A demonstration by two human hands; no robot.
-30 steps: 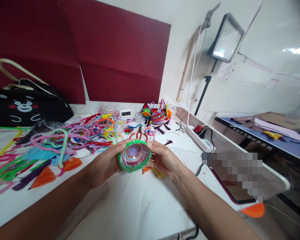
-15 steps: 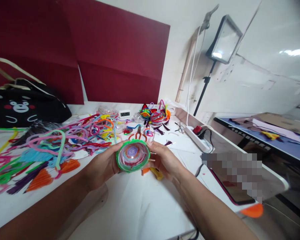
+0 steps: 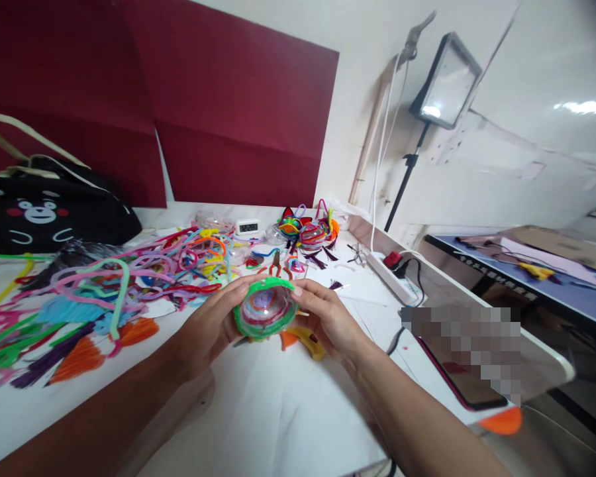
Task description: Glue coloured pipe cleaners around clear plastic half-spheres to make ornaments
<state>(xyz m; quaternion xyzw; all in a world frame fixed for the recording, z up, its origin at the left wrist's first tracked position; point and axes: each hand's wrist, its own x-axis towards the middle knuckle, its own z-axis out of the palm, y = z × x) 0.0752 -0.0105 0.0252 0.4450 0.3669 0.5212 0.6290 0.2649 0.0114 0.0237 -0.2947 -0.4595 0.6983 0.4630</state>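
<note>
Table (image 3: 288,411), pipe cleaners (image 3: 144,271), green-rimmed ball (image 3: 265,310); maroon backdrop (image 3: 238,112)

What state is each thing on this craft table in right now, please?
clear dome: green-rimmed, held off the table between left hand and right hand.
pliers: lying flat on the table.
digital clock: standing, display showing digits.
power strip: one black plug in.
phone: lying flat, screen dark.
black bag: resting on the table, handle raised.
pipe cleaners: loose, tangled heap.
</note>
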